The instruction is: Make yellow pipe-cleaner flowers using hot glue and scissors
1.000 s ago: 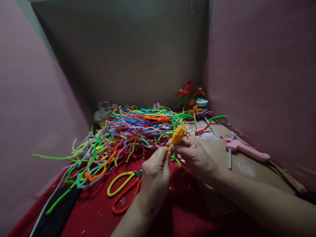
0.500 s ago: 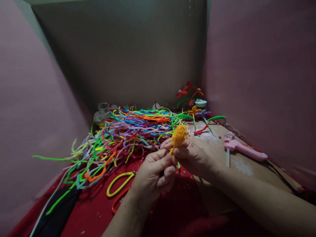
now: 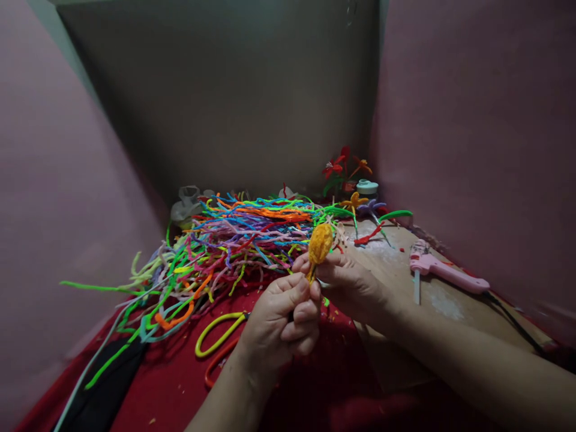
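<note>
A rounded, fuzzy yellow pipe-cleaner bud [image 3: 320, 243] stands upright between my hands, its narrow end pointing down. My left hand [image 3: 281, 318] is closed, with thumb and forefinger pinching that narrow end. From the other side, my right hand [image 3: 353, 282] has its fingers closed around the base of the bud; part of its grip is hidden behind the bud and my left hand. Just beyond them lies a large heap of coloured pipe cleaners [image 3: 252, 228]. Scissors with a yellow and a red handle [image 3: 220, 336] lie by my left wrist, partly covered by it.
On the right, a pink glue gun [image 3: 445, 273] with a black cord rests on a brown board [image 3: 396, 246]. Pipe-cleaner flowers [image 3: 355, 201] and a light-blue-lidded jar [image 3: 366, 187] are at the back. Red cloth [image 3: 171, 378] covers the front, with pink panels [image 3: 472, 120] at both sides.
The yellow bud has shifted slightly left and turned, showing more of its stem end. My fingers have changed their hold a little around its base.
</note>
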`<state>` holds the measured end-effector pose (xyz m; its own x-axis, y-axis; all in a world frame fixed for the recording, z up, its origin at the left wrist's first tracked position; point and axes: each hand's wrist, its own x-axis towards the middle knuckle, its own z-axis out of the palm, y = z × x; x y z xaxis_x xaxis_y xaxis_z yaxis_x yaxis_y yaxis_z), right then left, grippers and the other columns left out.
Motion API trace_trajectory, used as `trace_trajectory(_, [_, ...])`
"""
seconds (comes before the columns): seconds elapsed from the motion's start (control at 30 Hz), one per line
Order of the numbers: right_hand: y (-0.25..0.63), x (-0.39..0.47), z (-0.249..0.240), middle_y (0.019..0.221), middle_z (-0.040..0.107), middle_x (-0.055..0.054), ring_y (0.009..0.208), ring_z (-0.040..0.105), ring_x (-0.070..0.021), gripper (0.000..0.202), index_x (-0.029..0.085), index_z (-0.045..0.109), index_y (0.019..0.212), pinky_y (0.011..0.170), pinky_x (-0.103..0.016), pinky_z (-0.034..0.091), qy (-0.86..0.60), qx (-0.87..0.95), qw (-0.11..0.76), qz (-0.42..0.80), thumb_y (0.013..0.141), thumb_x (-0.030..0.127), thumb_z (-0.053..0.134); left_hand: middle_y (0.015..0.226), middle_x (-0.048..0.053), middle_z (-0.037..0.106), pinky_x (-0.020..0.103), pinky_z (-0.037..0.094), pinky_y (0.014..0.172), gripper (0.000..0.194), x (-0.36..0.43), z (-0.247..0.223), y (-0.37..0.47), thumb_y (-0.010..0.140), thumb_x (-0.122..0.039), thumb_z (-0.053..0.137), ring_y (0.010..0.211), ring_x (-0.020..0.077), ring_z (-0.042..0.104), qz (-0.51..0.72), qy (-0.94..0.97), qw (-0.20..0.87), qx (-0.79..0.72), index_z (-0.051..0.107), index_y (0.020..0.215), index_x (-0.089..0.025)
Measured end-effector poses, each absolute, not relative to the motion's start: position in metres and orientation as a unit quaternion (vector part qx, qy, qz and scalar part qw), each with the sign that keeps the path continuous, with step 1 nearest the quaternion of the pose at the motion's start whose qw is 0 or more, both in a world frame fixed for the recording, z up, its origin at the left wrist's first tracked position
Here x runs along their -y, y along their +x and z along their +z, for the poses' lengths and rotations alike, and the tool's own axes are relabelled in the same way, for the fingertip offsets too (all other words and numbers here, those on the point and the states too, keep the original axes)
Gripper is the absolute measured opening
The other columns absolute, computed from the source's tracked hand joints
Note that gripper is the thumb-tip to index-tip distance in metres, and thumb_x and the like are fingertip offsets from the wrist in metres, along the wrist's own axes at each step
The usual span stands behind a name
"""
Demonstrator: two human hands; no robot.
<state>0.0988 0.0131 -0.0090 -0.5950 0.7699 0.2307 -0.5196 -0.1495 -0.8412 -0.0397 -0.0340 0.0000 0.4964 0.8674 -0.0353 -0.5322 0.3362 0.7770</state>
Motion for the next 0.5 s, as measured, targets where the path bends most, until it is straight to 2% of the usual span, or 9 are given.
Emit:
trace_trajectory(0.07, [0.098,-0.013,-0.009,0.066,0.055,0.001,0.057,0.041,-0.0102,0.019,0.02,0.07,0.081,0.057,-0.026,0.031,-0.141,0.473,0.444,0.748,0.069,0.034,0.071,0.048,-0.009,0.039,0.013,0.026,0.028,0.02,0.035,0.002,-0.037,0.084,-0.032,0.054,0.029,-0.0005,0.014,0.456,0.385,0.754,-0.275,0.058,0.078,-0.014])
trace_trajectory(0.13, [0.097,-0.012,-0.009,0.067,0.054,0.001,0.055,0.039,-0.0094,0.016,0.019,0.069,0.078,0.054,-0.025,0.03,-0.159,0.457,0.456,0.747,0.069,0.032,0.071,0.051,-0.006,0.044,0.015,0.025,0.031,0.025,0.037,0.003,-0.032,0.084,-0.036,0.052,0.03,0.0009,0.023,0.481,0.441,0.67,-0.353,0.056,0.073,-0.015])
trace_trajectory(0.23, [0.096,-0.011,-0.012,0.07,0.054,0.001,0.055,0.038,-0.0094,0.011,0.019,0.067,0.076,0.055,-0.025,0.03,-0.177,0.455,0.475,0.732,0.072,0.03,0.069,0.056,-0.004,0.049,0.018,0.03,0.039,0.024,0.04,0.001,-0.026,0.083,-0.036,0.054,0.039,0.0048,0.039,0.518,0.554,0.457,-0.464,0.057,0.071,-0.016])
trace_trajectory(0.33, [0.095,-0.01,-0.015,0.076,0.056,0.001,0.064,0.042,-0.0108,0.01,0.019,0.068,0.078,0.061,-0.026,0.033,-0.195,0.466,0.512,0.694,0.072,0.027,0.07,0.059,-0.003,0.049,0.019,0.035,0.05,0.017,0.04,-0.003,-0.024,0.08,-0.031,0.057,0.05,0.0069,0.042,0.54,0.615,0.285,-0.499,0.06,0.07,-0.017])
trace_trajectory(0.4, [0.094,-0.011,-0.015,0.079,0.057,0.0,0.067,0.044,-0.0118,0.011,0.018,0.068,0.077,0.062,-0.026,0.033,-0.203,0.474,0.516,0.684,0.073,0.028,0.07,0.056,-0.004,0.045,0.018,0.033,0.049,0.021,0.039,-0.003,-0.025,0.081,-0.031,0.057,0.049,0.0064,0.039,0.545,0.601,0.308,-0.498,0.058,0.065,-0.017])
trace_trajectory(0.5, [0.094,-0.013,-0.013,0.073,0.056,0.0,0.06,0.042,-0.0103,0.013,0.018,0.069,0.078,0.059,-0.026,0.033,-0.181,0.475,0.48,0.715,0.073,0.03,0.07,0.048,-0.006,0.04,0.016,0.022,0.036,0.026,0.036,0.001,-0.029,0.081,-0.037,0.057,0.036,0.0032,0.028,0.525,0.509,0.513,-0.449,0.055,0.066,-0.015])
